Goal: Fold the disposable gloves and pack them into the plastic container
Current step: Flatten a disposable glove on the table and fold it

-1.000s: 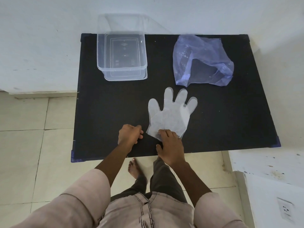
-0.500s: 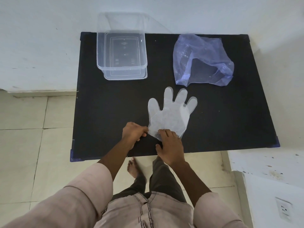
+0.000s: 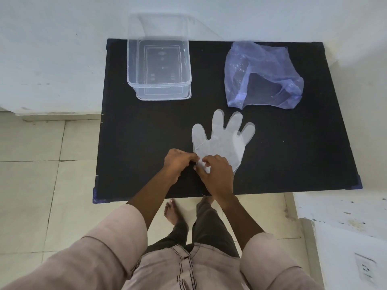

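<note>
Black counter (image 3: 134, 155) fills the middle of the frame, set against a white wall, with pale floor tiles at left and bottom.

Nearest, lower centre: both hands meet at the cuff end of a clear disposable glove (image 3: 222, 143). Left hand (image 3: 178, 162) has moved in from the bare counter, where it rested a second ago, and now touches the cuff's left corner, fingers curled and seemingly pinching the film. Right hand (image 3: 217, 174) was pressing flat on the cuff; its fingers are now bent and raised, thumb and forefinger closing on the edge. How firmly either hand grips the film I cannot tell; the plastic is too thin and clear to read.

Glove otherwise unchanged: flat on the counter, fingers spread and pointing toward the top of the frame, no crease in it yet.

Judgement: the shift from holding down to a two-handed pinch marks the start of the first fold. Folding not yet done; packing not begun.

Farther, upper right: crumpled bluish plastic bag (image 3: 263, 76), well apart from the glove; contents not discernible.

Farthest, upper left of the counter: clear plastic container (image 3: 159, 93), open, apparently empty, lid seemingly leaning on the wall behind it.
</note>
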Action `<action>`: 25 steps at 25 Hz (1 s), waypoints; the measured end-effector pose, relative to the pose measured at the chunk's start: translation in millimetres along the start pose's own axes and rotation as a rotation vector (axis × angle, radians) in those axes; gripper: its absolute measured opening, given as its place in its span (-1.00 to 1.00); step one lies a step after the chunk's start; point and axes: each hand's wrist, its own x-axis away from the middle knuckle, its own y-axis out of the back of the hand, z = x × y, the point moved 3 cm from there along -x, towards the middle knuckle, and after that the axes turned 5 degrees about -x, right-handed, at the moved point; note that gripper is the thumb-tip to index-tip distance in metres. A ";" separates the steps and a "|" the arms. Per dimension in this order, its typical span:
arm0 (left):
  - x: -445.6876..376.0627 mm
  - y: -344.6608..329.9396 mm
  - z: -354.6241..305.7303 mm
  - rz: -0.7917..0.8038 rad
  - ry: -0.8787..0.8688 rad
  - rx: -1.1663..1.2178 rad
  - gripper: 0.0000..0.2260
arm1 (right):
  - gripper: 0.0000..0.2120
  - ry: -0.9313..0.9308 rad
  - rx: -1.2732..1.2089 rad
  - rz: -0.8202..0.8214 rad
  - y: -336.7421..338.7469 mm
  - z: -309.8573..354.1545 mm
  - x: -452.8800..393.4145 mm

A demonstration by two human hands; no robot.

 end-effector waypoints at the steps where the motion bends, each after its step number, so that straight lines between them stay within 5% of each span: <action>1: 0.7 -0.1 -0.1 0.008 -0.002 0.001 -0.89 | -0.64 -0.009 -0.027 -0.007 -0.2 1.0 -1.0; 10: 0.0 -1.4 6.1 0.068 -0.013 -0.006 -0.77 | -0.77 -0.144 -0.287 -0.020 -2.3 2.5 -4.6; 25: -0.9 -1.8 11.3 0.077 -0.030 0.012 -0.77 | -0.77 -0.221 -0.288 0.008 -7.2 0.9 -8.4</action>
